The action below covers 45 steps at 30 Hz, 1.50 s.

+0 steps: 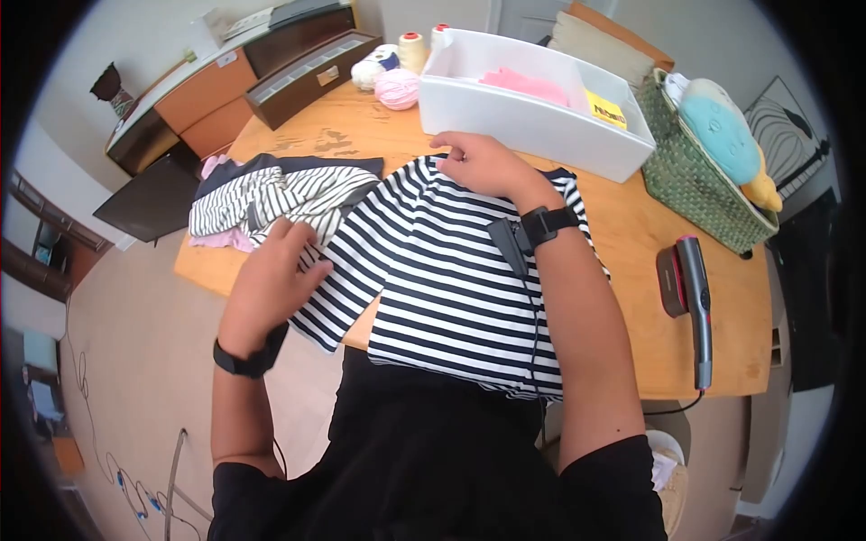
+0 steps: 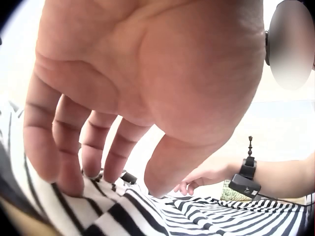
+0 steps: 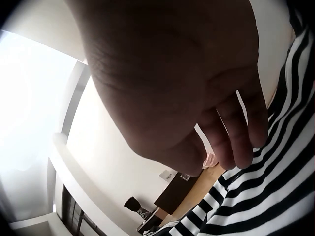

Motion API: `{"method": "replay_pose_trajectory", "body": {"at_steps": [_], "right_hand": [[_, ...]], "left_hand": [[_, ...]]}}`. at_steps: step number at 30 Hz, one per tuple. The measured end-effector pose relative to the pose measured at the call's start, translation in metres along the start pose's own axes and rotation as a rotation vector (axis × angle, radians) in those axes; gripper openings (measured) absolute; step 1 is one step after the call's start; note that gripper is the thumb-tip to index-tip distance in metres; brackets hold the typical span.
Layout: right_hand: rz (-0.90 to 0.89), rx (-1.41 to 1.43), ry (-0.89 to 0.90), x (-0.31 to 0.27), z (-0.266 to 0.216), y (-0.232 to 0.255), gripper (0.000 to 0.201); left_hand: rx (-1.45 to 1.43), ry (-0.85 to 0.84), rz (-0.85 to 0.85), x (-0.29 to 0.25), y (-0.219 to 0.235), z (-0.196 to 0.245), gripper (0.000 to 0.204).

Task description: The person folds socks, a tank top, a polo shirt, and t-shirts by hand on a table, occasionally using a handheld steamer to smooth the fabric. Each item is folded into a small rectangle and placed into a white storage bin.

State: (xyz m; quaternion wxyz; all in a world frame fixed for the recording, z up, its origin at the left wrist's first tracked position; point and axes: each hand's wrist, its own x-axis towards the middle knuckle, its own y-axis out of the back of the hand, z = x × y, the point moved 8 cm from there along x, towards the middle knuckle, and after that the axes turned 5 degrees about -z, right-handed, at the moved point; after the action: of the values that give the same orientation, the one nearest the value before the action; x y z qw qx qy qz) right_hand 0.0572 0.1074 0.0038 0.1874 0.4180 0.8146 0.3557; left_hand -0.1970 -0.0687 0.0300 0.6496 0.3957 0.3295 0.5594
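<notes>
A black-and-white striped long-sleeved shirt (image 1: 460, 288) lies spread on the wooden table, its lower edge hanging toward the person's lap. My left hand (image 1: 275, 279) is over the outer edge of its left sleeve; in the left wrist view the fingers (image 2: 69, 172) reach down to the striped cloth, spread and loosely bent, with the thumb apart. Near the collar, my right hand (image 1: 487, 167) hovers low over the shirt's top edge. Its fingers (image 3: 231, 142) are loosely bent at the fabric, with nothing gripped between them. Left of the shirt lies a pile of folded striped clothes (image 1: 280, 198).
A white divided bin (image 1: 532, 131) with pink cloth and a yellow packet stands behind the shirt. Beside it are yarn balls (image 1: 397, 88) and thread cones. At right are a green woven basket (image 1: 695, 189) with plush toys and a corded handheld steamer (image 1: 696, 307).
</notes>
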Motion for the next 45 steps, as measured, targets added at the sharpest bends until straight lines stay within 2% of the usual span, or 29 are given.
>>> {"method": "replay_pose_trajectory", "body": {"at_steps": [4, 8, 10, 11, 13, 14, 17, 19, 20, 22, 23, 25, 28, 30, 32, 33, 35, 36, 38, 39, 40, 41, 43, 45], "right_hand": [[0.02, -0.033, -0.069, 0.017, 0.018, -0.018, 0.047], [0.093, -0.174, -0.021, 0.017, 0.016, -0.022, 0.049], [0.092, -0.145, -0.072, 0.014, 0.019, -0.02, 0.036], [0.094, -0.14, -0.072, 0.014, 0.02, -0.02, 0.036], [0.112, -0.122, -0.036, 0.014, 0.016, -0.017, 0.021], [0.111, -0.121, -0.033, 0.015, 0.017, -0.017, 0.021], [0.192, -0.013, -0.003, 0.016, 0.017, -0.011, 0.012], [0.147, 0.383, -0.073, 0.019, 0.033, -0.016, 0.013], [0.151, 0.385, -0.074, 0.019, 0.036, -0.016, 0.013], [0.152, 0.615, -0.051, 0.02, 0.042, -0.017, 0.007], [0.151, 0.614, -0.051, 0.019, 0.045, -0.015, 0.007], [0.055, 0.834, -0.048, 0.018, 0.049, -0.02, 0.008], [-0.006, 0.9, -0.031, 0.008, 0.051, -0.015, 0.007], [-0.023, 0.872, -0.063, 0.004, 0.055, -0.008, 0.004], [-0.124, 0.841, -0.159, -0.001, 0.055, -0.009, 0.006], [-0.078, 0.76, -0.214, -0.003, 0.056, -0.007, 0.007], [-0.098, 0.655, -0.199, -0.006, 0.055, -0.003, 0.006], [-0.118, 0.55, -0.184, -0.007, 0.053, -0.002, 0.007], [-0.094, 0.529, -0.165, -0.007, 0.05, -0.002, 0.01], [-0.051, 0.408, -0.136, -0.008, 0.047, 0.003, 0.011], [-0.007, 0.287, -0.107, -0.008, 0.045, 0.007, 0.015], [-0.008, 0.286, -0.107, -0.005, 0.047, 0.005, 0.015], [0.08, -0.031, -0.019, -0.001, 0.035, 0.009, 0.019], [0.075, -0.074, -0.07, -0.002, 0.032, 0.007, 0.02]], "left_hand": [[0.096, 0.048, 0.066, -0.026, -0.018, -0.004, 0.045], [-0.073, 0.124, -0.006, -0.027, -0.026, -0.018, 0.05], [-0.106, 0.07, 0.002, -0.025, -0.018, -0.018, 0.045], [-0.065, 0.113, 0.012, -0.023, -0.006, -0.017, 0.039], [-0.038, 0.035, 0.18, -0.02, 0.02, -0.012, 0.025], [-0.015, 0.004, 0.246, -0.019, 0.035, -0.004, 0.021], [0.014, -0.067, 0.294, -0.019, 0.066, 0.033, 0.016], [0.093, -0.174, 0.355, -0.021, 0.073, 0.058, 0.017], [0.095, -0.177, 0.352, -0.022, 0.074, 0.066, 0.017], [0.253, -0.316, 0.297, -0.027, 0.068, 0.095, 0.016], [0.253, -0.319, 0.279, -0.032, 0.062, 0.106, 0.022], [0.336, -0.463, 0.147, -0.043, 0.043, 0.129, 0.026], [0.341, -0.669, -0.077, -0.064, 0.0, 0.152, 0.03], [0.328, -0.756, -0.275, -0.075, -0.034, 0.159, 0.035], [0.273, -0.787, -0.396, -0.084, -0.064, 0.157, 0.036], [0.273, -0.786, -0.395, -0.085, -0.072, 0.156, 0.036], [0.207, -0.811, -0.555, -0.092, -0.095, 0.154, 0.043], [0.205, -0.812, -0.555, -0.093, -0.103, 0.153, 0.043], [0.233, -0.848, -0.593, -0.099, -0.117, 0.149, 0.041], [0.231, -0.846, -0.591, -0.1, -0.12, 0.148, 0.041], [0.261, -0.817, -0.598, -0.101, -0.123, 0.144, 0.043], [0.291, -0.789, -0.606, -0.1, -0.126, 0.14, 0.044], [0.244, -0.786, -0.602, -0.099, -0.127, 0.135, 0.043], [0.193, -0.787, -0.602, -0.1, -0.125, 0.132, 0.042]]}}
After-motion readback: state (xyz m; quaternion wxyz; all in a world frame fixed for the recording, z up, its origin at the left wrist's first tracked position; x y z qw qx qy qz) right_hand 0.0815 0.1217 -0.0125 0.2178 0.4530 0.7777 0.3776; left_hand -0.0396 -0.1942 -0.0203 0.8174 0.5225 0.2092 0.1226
